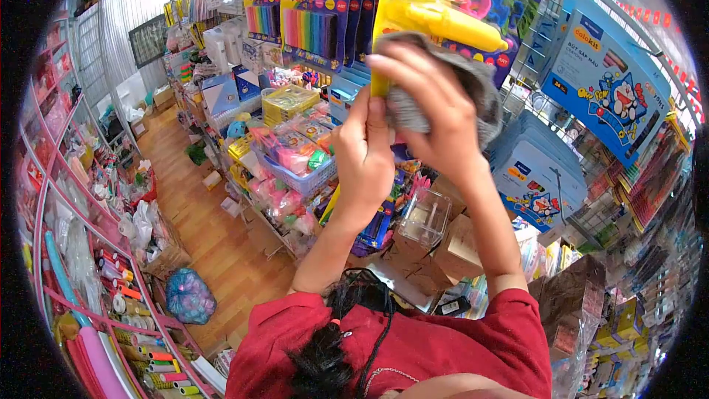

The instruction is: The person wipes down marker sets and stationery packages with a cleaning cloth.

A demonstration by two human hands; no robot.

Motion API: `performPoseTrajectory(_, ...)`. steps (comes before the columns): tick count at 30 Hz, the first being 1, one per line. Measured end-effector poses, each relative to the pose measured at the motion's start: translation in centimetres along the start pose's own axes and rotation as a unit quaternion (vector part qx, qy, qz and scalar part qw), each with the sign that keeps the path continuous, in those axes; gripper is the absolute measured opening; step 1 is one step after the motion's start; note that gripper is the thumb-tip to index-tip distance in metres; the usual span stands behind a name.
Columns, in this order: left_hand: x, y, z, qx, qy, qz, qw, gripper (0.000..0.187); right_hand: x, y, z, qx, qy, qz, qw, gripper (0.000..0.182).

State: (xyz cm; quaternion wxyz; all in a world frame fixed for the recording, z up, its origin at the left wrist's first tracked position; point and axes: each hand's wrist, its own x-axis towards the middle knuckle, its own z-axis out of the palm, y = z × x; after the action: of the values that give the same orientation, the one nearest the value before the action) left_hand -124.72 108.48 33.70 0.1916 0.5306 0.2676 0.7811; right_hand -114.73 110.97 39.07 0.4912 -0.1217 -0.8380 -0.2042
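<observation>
A yellow and purple blister pack (pixel 443 15) with a yellow tool and colourful small shapes under its plastic is raised in front of me. My left hand (pixel 365 155) pinches its lower left edge between thumb and fingers. Pressed against the lower front of the pack is a grey cloth (pixel 484 96), with my right hand (pixel 436 103) gripping it from above. The cloth and my right fingers cover the pack's lower part. My right fingers are somewhat blurred.
Packs of coloured clay sticks (pixel 314 22) hang behind, to the left. Blue crayon boxes (pixel 605 81) hang on a rack at right. Below stand a lilac basket (pixel 295 177) of small packs and cardboard boxes (pixel 461 251). A pink shelf (pixel 96 310) lines the wooden-floored aisle (pixel 162 185).
</observation>
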Motion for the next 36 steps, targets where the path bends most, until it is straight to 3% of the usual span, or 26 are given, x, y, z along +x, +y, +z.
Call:
performPoseTrajectory(1, 0.4, -0.9, 0.1, 0.003, 0.021, 0.064, 0.998, 0.033, 0.3, -0.5, 0.8, 0.004, 0.001, -0.015, 1.000, 0.065)
performPoseTrajectory(3, 0.6, -1.4, -0.2, 0.010, 0.025, 0.094, 0.995, 0.033, 0.4, -0.5, 1.2, 0.010, 0.012, -0.022, 1.000, 0.063)
performPoseTrajectory(5, 0.2, -0.7, -0.9, 0.016, -0.006, 0.024, 1.000, 0.033, -0.3, 0.4, 0.7, 0.014, 0.028, -0.010, 0.999, 0.062)
performPoseTrajectory(9, 0.3, -0.8, -0.6, 0.052, 0.020, 0.046, 0.997, 0.035, -4.3, 2.4, 1.3, -0.015, 0.190, 0.177, 0.966, 0.041)
performPoseTrajectory(11, -0.3, -0.9, -0.2, 0.040, -0.001, -0.005, 0.999, 0.034, -4.7, 1.5, 2.4, -0.035, 0.241, 0.226, 0.943, 0.038)
performPoseTrajectory(12, -0.6, -0.7, -0.2, 0.056, -0.013, -0.007, 0.998, 0.033, -4.4, 0.6, 3.1, 0.039, 0.260, 0.244, 0.934, 0.038)
performPoseTrajectory(14, -0.2, -1.0, 0.1, -0.023, -0.011, -0.007, 1.000, 0.031, -3.6, -1.1, 3.7, 0.086, 0.190, 0.117, 0.971, 0.037)
performPoseTrajectory(17, 0.1, -0.8, -0.5, -0.057, -0.018, -0.015, 0.998, 0.029, -2.7, -1.8, 2.9, 0.082, 0.093, 0.062, 0.990, 0.039)
performPoseTrajectory(20, 0.0, -1.2, -0.7, 0.001, -0.013, -0.001, 1.000, 0.031, -4.2, 0.1, 2.2, -0.007, 0.123, 0.085, 0.989, 0.038)
performPoseTrajectory(23, 0.0, -1.5, -0.4, 0.038, 0.003, 0.010, 0.999, 0.034, -6.3, 3.7, 2.5, 0.043, 0.282, 0.238, 0.928, 0.037)
performPoseTrajectory(26, -0.1, -1.6, 0.2, 0.052, -0.005, 0.032, 0.998, 0.032, -5.6, 2.1, 3.0, -0.016, 0.265, 0.213, 0.940, 0.038)
performPoseTrajectory(28, 0.1, -1.9, 0.8, 0.034, 0.004, 0.062, 0.998, 0.030, -4.7, -0.2, 2.7, -0.058, 0.136, 0.111, 0.983, 0.045)
performPoseTrajectory(30, 0.1, -1.8, 0.4, 0.019, -0.013, 0.065, 0.998, 0.026, -4.2, -1.0, 2.4, -0.075, 0.078, 0.096, 0.990, 0.050)
performPoseTrajectory(31, 0.3, -1.9, 0.2, 0.027, -0.018, 0.080, 0.996, 0.025, -4.1, -0.6, 2.1, -0.030, 0.084, 0.099, 0.991, 0.055)
performPoseTrajectory(32, 0.5, -2.1, 0.0, 0.034, -0.022, 0.096, 0.995, 0.024, -4.3, 0.7, 1.7, -0.080, 0.091, 0.049, 0.991, 0.056)
performPoseTrajectory(36, 0.3, -1.1, -1.1, 0.062, -0.020, -0.003, 0.998, 0.029, -7.6, 4.1, 0.5, -0.091, 0.169, 0.189, 0.963, 0.050)
